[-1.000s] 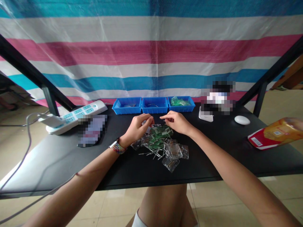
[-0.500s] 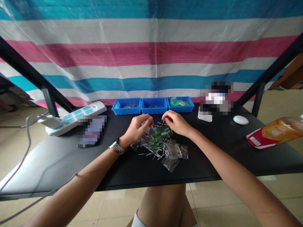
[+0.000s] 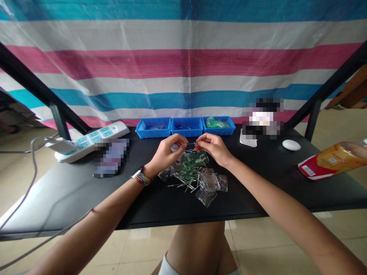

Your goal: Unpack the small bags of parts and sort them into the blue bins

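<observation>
The right hand (image 3: 213, 149) pinches a thin metal pin (image 3: 191, 143) at its fingertips, over the far side of the loose pile (image 3: 189, 168); the left hand (image 3: 169, 151) curls at the pin's other end, though I cannot tell whether its fingers grip it; three blue bins (image 3: 189, 133) stand just behind

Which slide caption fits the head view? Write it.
Left hand, right hand, a metal pin between them, three blue bins behind.

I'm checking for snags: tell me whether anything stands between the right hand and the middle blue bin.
Nothing visible but the front wall of the middle blue bin. The right hand holds a thin metal pin just in front of it; the left hand is close by, to the left.
</observation>
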The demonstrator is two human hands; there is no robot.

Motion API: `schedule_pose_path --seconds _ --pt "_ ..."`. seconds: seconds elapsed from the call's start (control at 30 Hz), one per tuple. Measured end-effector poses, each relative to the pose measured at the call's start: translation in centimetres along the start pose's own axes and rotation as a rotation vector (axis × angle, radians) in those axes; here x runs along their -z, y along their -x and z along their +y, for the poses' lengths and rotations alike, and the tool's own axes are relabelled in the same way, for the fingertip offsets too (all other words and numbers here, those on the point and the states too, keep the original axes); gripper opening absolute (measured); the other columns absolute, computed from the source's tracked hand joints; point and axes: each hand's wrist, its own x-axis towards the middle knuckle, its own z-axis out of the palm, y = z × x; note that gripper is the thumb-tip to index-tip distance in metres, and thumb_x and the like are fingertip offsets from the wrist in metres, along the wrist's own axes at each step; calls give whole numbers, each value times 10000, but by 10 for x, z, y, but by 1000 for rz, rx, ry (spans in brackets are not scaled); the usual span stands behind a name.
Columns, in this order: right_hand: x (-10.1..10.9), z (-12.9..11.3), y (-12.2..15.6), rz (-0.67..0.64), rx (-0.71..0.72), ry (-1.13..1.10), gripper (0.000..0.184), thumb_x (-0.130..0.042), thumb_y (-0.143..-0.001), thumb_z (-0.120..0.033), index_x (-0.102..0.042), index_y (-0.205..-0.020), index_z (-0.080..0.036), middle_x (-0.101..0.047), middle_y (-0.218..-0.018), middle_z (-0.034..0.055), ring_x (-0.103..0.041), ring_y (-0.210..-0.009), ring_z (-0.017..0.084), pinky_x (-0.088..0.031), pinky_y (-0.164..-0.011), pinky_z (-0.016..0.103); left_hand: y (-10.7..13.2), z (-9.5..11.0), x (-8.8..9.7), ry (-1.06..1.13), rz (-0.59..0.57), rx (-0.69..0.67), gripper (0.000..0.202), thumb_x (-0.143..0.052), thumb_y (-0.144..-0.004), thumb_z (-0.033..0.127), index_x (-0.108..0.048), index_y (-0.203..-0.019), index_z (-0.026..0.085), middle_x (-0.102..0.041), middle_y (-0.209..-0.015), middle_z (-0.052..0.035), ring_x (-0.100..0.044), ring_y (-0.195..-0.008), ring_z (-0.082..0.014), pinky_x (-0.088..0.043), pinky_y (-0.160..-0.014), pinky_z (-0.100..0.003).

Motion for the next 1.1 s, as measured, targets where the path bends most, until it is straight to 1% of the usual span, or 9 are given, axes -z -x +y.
schedule_pose_path --seconds 0.23,0.3,0.43,0.6,0.67,0.77,0.9,1.0,1.1 --pt "-4 -4 3 -21 24 41 346 -914 -778 -458 -735 -933 -206 -800 -862 51 -774 -794 217 -652 -812 406 0 2 -1 -14 17 -18 169 -674 -1030 334 -715 -961 185 -752 -916 -47 -677 -830 -166 -544 -784 -291" --pt "-6 -6 5 -19 43 70 342 -908 -783 -458 -718 -926 -212 -782 -845 34 -768 -787 211 -651 -816 403 0 2 -1 -40 26 4 208 -658 -1036 351 -708 -918 187 -748 -881 -42 -672 -816 -169 -530 -770 -290" --pt "-8 -8 7 -13 98 125 343 -915 -775 -441 -677 -894 -225 -744 -822 5 -746 -765 191 -638 -812 387 0 2 0 -64 17 69 361 -621 -1060 439 -687 -807 191 -738 -791 -30 -654 -751 -169 -495 -708 -280" --pt "-9 -8 6 -22 127 141 350 -920 -783 -465 -693 -874 -214 -738 -784 7 -731 -734 182 -612 -776 362 1 2 1 -37 -7 89 450 -570 -1095 503 -679 -790 189 -726 -769 -31 -650 -729 -165 -481 -684 -276" --pt "-8 -8 6 -20 127 148 365 -916 -792 -498 -708 -869 -208 -739 -773 10 -725 -720 178 -601 -757 350 1 3 1 -23 -11 80 420 -563 -1102 490 -688 -841 186 -728 -799 -35 -659 -756 -167 -496 -716 -282" --pt "-8 -6 5 -10 129 168 412 -896 -803 -571 -717 -862 -204 -748 -783 25 -713 -701 177 -596 -720 343 1 5 2 15 3 47 294 -635 -1066 438 -698 -942 178 -736 -879 -42 -671 -813 -168 -526 -767 -288" --pt "-8 -5 6 -5 128 192 441 -849 -833 -625 -703 -860 -210 -745 -795 30 -703 -698 175 -602 -700 339 0 6 0 21 14 9 174 -691 -1014 338 -700 -946 178 -743 -907 -43 -673 -829 -161 -546 -794 -285" --pt "-10 -5 7 -8 108 163 405 -851 -835 -588 -689 -895 -221 -729 -815 13 -692 -690 164 -597 -655 318 0 6 -1 5 35 21 157 -680 -1010 320 -709 -945 180 -755 -907 -46 -677 -828 -163 -544 -789 -287" --pt "-12 -7 9 4 84 115 373 -900 -786 -501 -674 -905 -230 -697 -818 -8 -683 -685 158 -591 -612 302 0 5 -1 -30 44 49 225 -666 -1029 358 -711 -892 186 -747 -848 -34 -661 -786 -160 -519 -750 -287"
